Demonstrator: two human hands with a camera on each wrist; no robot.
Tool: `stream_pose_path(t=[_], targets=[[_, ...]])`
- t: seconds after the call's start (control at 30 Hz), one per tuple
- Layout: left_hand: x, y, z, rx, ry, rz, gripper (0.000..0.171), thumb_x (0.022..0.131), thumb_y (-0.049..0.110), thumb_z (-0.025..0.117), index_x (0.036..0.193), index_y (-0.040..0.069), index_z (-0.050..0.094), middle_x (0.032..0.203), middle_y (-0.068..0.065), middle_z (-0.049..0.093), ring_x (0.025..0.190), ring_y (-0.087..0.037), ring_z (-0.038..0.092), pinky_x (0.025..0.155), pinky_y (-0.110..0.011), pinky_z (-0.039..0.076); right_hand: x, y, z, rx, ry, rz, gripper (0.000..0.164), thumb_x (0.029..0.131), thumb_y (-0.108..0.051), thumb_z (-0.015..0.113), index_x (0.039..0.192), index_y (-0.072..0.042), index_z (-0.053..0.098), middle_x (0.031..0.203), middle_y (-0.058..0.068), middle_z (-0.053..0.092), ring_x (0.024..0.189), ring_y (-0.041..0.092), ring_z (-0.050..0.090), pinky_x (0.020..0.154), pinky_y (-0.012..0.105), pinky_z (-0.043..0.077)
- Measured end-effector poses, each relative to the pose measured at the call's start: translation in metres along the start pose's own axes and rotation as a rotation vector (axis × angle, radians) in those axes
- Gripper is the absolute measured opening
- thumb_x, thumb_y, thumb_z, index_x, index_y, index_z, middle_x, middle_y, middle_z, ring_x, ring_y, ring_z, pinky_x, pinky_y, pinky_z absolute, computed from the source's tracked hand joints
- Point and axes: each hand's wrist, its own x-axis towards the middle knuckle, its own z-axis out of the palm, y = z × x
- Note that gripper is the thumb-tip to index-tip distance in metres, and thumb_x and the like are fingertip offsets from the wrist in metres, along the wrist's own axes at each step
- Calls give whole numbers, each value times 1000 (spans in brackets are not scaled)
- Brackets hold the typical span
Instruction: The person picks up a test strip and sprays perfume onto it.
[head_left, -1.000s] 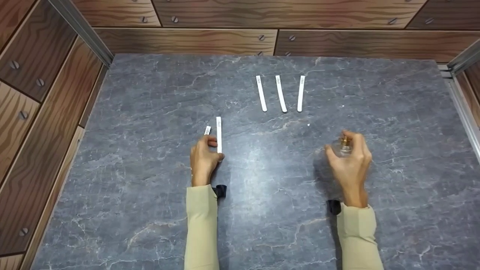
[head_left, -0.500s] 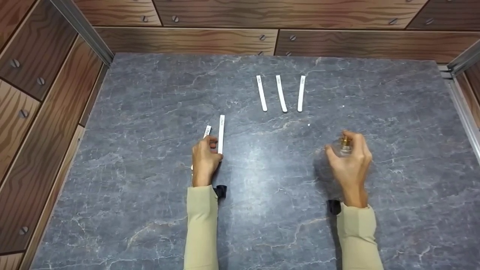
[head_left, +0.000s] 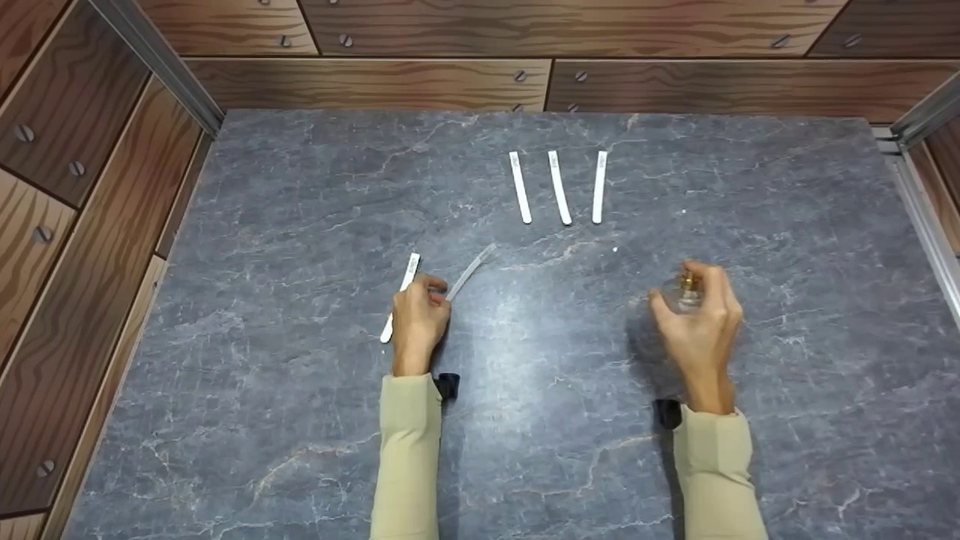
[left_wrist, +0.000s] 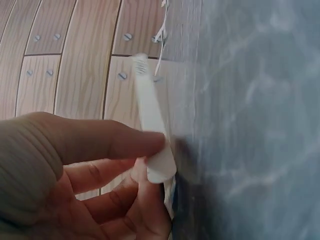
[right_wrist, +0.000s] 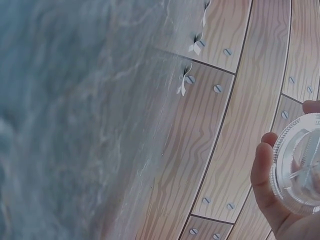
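My left hand (head_left: 421, 322) pinches a white paper tester strip (head_left: 471, 271) near its rounded end, between thumb and fingers. In the left wrist view the strip (left_wrist: 149, 100) points away from the hand, with small print at its far end. A second tester strip (head_left: 409, 274) lies on the table just left of this hand, partly covered by it. Over the table at the right, my right hand (head_left: 701, 322) grips a small clear glass perfume bottle (head_left: 689, 298) with a gold-coloured neck. Its ridged round glass base (right_wrist: 281, 175) shows in the right wrist view.
Three more tester strips, a left one (head_left: 520, 187), a middle one (head_left: 559, 187) and a right one (head_left: 600, 187), lie in a row towards the back of the grey marbled table (head_left: 300, 420). A tiny white speck (head_left: 615, 249) lies below them. Wood-patterned panels (head_left: 375, 82) border the table.
The strip in my left hand has swung from nearly straight ahead to a slant towards the right. That hand has shifted slightly right, uncovering more of the strip beside it. The right hand stays put.
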Motion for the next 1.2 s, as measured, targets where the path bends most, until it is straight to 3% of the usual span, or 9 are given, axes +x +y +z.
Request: stream_pose_path(t=[0.17,0.33,0.43,0.57,0.73,1.0,1.2], targets=[[2,6,-1,-112,-73,12,23,80,-6,65,99,-3,76,76,-8,71,68,-20,66,63,-33,56,-1,0,0,6,2,-13,39,66,15,79,102,14,63,85,25,62,73,30,57,71,15,41],[1,13,1,-351,-208,-38,25,84,-11,66,109,-11,71,78,-10,68,59,-6,57,53,-15,48,-4,0,1,1,-18,-7,38,67,14,78,101,13,62,84,25,62,73,31,58,70,15,42],[-2,20,6,-526,-300,-84,25,87,-15,64,112,-16,67,83,-14,65,60,-7,62,55,-16,55,-3,0,2,-2,-32,-11,37,67,12,78,101,13,62,85,25,63,73,32,59,71,19,44],[-6,30,12,-687,-396,-130,22,90,-17,57,112,-16,60,86,-18,64,63,-14,69,61,-27,63,-2,1,1,2,-51,-31,36,68,9,77,101,12,62,84,25,62,75,34,60,71,30,48],[-11,42,20,-741,-486,-117,20,94,-16,50,113,-10,53,77,-18,68,59,-16,68,61,-32,64,-2,0,0,13,-56,-43,36,68,8,77,100,12,62,84,24,62,74,34,60,71,31,48],[-18,52,30,-698,-590,-84,27,98,-11,51,124,-10,53,69,-14,67,52,-14,65,54,-30,63,-2,-4,1,50,-59,-32,41,66,9,81,102,11,64,86,22,64,76,32,60,76,15,46],[-24,61,34,-678,-642,-63,26,99,-9,52,124,-9,55,66,-11,66,52,-14,65,53,-31,63,-2,-6,1,67,-52,-27,41,65,11,82,102,11,65,86,21,63,77,31,59,78,14,46]])
